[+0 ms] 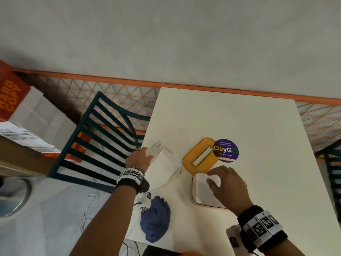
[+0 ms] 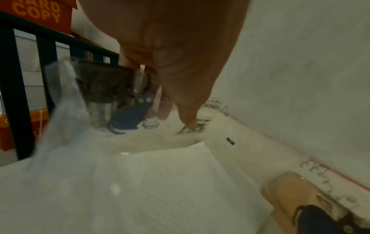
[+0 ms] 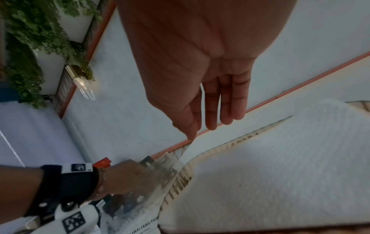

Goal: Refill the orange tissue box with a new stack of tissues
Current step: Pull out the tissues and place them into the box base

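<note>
My left hand (image 1: 141,157) pinches the far end of the clear tissue pack wrapper (image 1: 156,147) on the worktop (image 1: 230,115) — prob. to keep the plastic open or peel it off the white stack (image 1: 164,163). Right hand (image 1: 227,183), fingers straight & relaxed, holds nothing and hovers over the orange tissue box base (image 1: 201,191), which already shows white tissue inside. Orange lid (image 1: 200,156) lies off, just beyond the base, partly over a round sticker (image 1: 228,150) reading "ClayGO". Box at far left reads "HARD COPY" (image 1: 11,97).
</note>
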Motion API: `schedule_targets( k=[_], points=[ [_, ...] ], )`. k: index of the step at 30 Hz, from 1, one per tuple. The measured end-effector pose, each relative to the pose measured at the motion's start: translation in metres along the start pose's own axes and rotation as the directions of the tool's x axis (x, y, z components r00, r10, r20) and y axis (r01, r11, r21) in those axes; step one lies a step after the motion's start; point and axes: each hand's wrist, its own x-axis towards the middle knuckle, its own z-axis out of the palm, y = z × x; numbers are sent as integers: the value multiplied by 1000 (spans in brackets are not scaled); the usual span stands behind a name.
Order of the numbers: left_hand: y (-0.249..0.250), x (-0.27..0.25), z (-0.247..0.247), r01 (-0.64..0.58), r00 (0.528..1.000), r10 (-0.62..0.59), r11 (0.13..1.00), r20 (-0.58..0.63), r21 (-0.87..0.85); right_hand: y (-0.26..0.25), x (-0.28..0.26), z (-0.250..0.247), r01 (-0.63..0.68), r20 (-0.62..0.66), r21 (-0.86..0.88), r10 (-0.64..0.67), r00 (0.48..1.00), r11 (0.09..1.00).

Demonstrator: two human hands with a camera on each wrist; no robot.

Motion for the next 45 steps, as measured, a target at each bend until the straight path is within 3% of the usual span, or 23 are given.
schedule_targets(
  k=[3,8,13,18,21,23,24,26,28,34,39,45],
  points=[
    [4,8,-2,9,999,-8,999,-31,34,4,0,-8,-17,-8,5,17,1000,1000],
    [-15,28,-7,147,988,-147,989,-44,-1,28,-11,-25,-84,19,12,84,996,996],
    [-28,37,-1,216,973,-224,970,-61,-110,53,-28,-40,-132,232,44,118,966,990],
    [-13,17,1,79,978,-119,971,-172,-225,62,-38,-41,-23,435,-69,51,899,997],
    [18,-31,-10,-179,953,91,939,-290,-295,62,-40,-37,16,436,-125,41,899,992],
    [49,-76,-13,-378,926,338,854,-171,-358,62,-40,-34,26,421,-151,40,906,988],
    [66,-98,-13,-465,877,475,802,-71,-375,62,-39,-33,22,412,-153,44,910,988],
    [93,-129,-1,-621,737,669,726,95,-296,61,-36,-31,8,400,-146,51,915,989],
    [111,-140,19,-710,648,734,679,203,-187,61,-34,-30,-10,400,-134,63,914,991],
    [113,-129,36,-742,624,743,660,239,-114,58,-34,-27,-102,401,-105,136,906,989],
    [108,-114,28,-716,654,713,691,253,-98,54,-36,-22,-158,400,-71,173,900,985],
    [118,-121,30,-738,632,705,674,321,-27,56,-27,-31,-75,449,-125,124,885,989]
  ],
)
